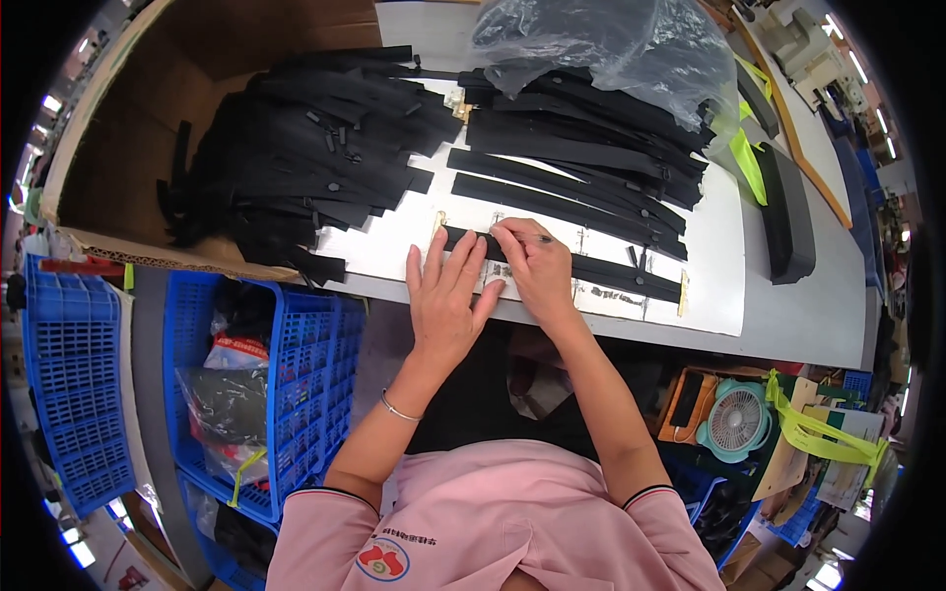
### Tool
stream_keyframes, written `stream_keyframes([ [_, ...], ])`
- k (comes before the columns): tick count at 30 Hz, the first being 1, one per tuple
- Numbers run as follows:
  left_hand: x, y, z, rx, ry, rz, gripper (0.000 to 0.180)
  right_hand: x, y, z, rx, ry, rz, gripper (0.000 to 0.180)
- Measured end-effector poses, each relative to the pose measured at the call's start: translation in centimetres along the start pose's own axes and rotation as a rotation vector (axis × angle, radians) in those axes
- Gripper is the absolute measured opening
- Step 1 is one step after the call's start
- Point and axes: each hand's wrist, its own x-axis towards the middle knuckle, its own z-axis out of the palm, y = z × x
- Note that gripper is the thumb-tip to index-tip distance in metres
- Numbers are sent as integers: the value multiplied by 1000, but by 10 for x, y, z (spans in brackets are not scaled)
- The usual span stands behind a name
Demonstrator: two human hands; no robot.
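Head view shows left hand (pixel 445 295) spread flat, pinning a black strip (pixel 581 268) to the white worktop (pixel 788 315) near edge, while right hand (pixel 535 264) fingers narrowly pinch it for alignment

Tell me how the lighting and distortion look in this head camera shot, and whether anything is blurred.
Head view: even, bright light with soft shadows; glare on the clear plastic bag; fisheye bends the white table edge and blacks out the corners; both hands, left hand and right hand, and the black strip are sharp; rim details go soft.
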Motion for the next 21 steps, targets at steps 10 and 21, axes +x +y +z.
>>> stream_keyframes([
  [10,1,1,-1,22,26,24,51,-2,2,-9,76,-165,7,19],
  [21,2,4,2,56,7,12,48,-6,5,-17,213,-158,15,19],
])
